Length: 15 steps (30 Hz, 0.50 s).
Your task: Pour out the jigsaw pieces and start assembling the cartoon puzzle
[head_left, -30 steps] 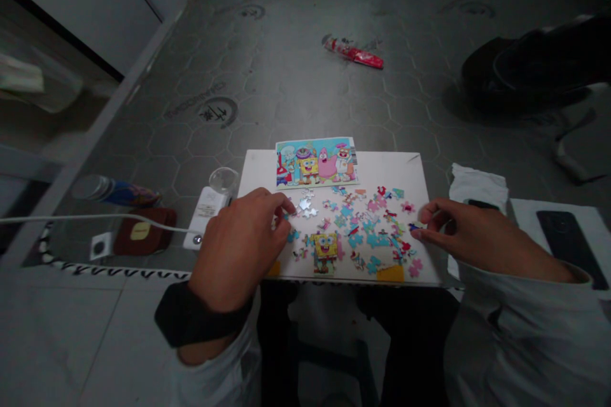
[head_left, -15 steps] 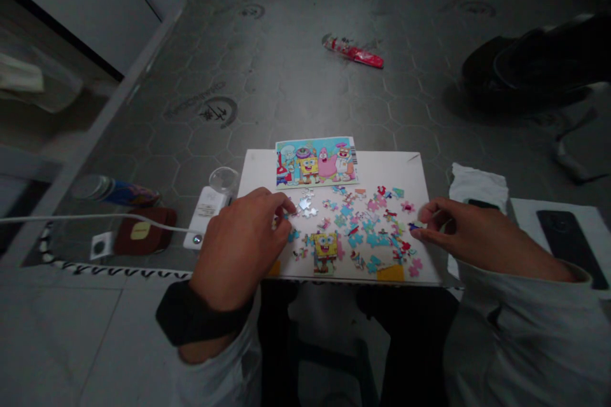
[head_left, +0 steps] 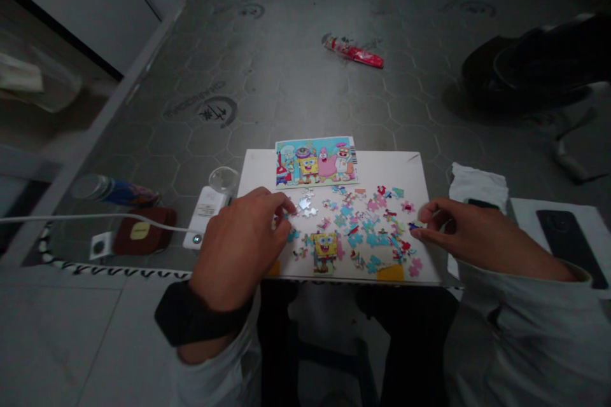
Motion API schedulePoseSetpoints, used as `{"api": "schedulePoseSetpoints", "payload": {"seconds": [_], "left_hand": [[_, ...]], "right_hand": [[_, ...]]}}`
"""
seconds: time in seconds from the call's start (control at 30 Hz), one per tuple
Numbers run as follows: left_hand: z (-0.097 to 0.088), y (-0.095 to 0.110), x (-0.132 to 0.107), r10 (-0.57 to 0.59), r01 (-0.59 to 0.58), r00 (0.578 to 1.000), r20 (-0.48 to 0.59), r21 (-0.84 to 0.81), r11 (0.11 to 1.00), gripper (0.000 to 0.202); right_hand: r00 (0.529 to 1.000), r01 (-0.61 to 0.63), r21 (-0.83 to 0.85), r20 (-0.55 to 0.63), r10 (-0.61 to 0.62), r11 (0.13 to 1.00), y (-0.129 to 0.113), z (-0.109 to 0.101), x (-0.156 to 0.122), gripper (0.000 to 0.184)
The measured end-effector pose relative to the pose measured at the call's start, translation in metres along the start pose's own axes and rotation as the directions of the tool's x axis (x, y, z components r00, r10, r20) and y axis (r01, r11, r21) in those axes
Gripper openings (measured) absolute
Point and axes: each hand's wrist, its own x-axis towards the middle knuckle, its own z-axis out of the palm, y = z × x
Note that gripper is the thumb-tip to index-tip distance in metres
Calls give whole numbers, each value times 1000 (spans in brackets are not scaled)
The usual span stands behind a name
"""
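Note:
Loose jigsaw pieces (head_left: 368, 236) lie scattered over a white board (head_left: 391, 172). Near the board's front edge, some pieces are joined into a yellow cartoon figure (head_left: 325, 247). A picture card (head_left: 317, 162) of the cartoon characters rests at the board's back. My left hand (head_left: 248, 241) hovers at the left edge of the pieces, its thumb and forefinger apart and its other fingers hidden. At the right edge, my right hand (head_left: 458, 226) pinches a small dark-blue puzzle piece (head_left: 416, 226) between thumb and fingers.
Left of the board are a white power bank (head_left: 203, 216) with a cable, a clear round lid (head_left: 223, 179), a brown case (head_left: 146, 232) and a bottle (head_left: 114, 192). To the right are a white cloth (head_left: 477, 181) and a phone box (head_left: 525, 222). A red wrapper (head_left: 356, 53) lies farther back.

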Motion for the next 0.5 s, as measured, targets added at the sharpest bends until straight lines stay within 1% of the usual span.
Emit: {"api": "schedulePoseSetpoints", "payload": {"seconds": [0.33,0.5], "left_hand": [[2,-2,0,18,-17,1000,-12,7,1000,25],[1,0,0,4,-4,1000,-3,-6,1000,25]], "right_hand": [[1000,14,10,3,-14,1000,4,1,0,27],[1000,21,0,-9,-21,1000,5,2,0,27]]}}
